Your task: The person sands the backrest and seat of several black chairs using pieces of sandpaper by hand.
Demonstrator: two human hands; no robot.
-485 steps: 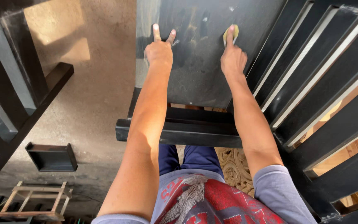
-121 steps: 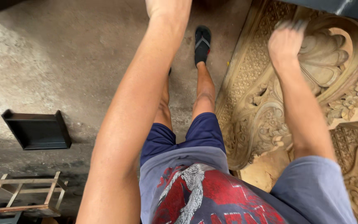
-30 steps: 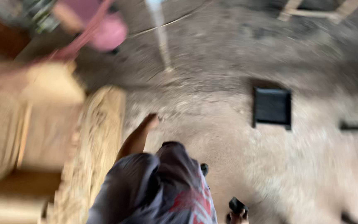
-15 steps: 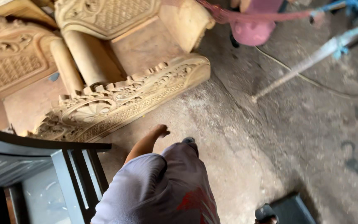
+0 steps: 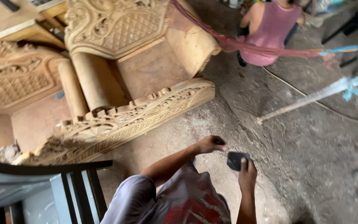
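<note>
Right hand (image 5: 247, 176) grips a small dark flat piece (image 5: 236, 160), fingers wrapped on its lower right edge, piece sticking up and left of the palm. Left hand (image 5: 210, 144) is curled loosely, just up-left of the dark piece, fingertips close to it; something dark at the fingertips, cannot tell if it pinches anything or touches the piece. Both hands are raised over bare concrete floor (image 5: 311, 137), nothing between them.

Around the grip: up-left, well apart, a carved unfinished wooden sofa frame (image 5: 117, 120) lies tipped on the floor, its ornate rail nearest the hands, rounded arm rolls behind. Low left, near the left elbow, a black slatted frame (image 5: 63, 174) over a grey-blue panel (image 5: 34, 199). Far up-right another person in a pink top (image 5: 270, 31) crouches with back turned, a reddish cloth strip (image 5: 245, 45) stretched across in front. Right of the grip, well apart, a pale blue strip (image 5: 311, 97) lies slanted on the floor, and a thin cable (image 5: 311, 99) runs nearby. Below the hands, the wearer's grey shirt with red print (image 5: 179, 203).
</note>
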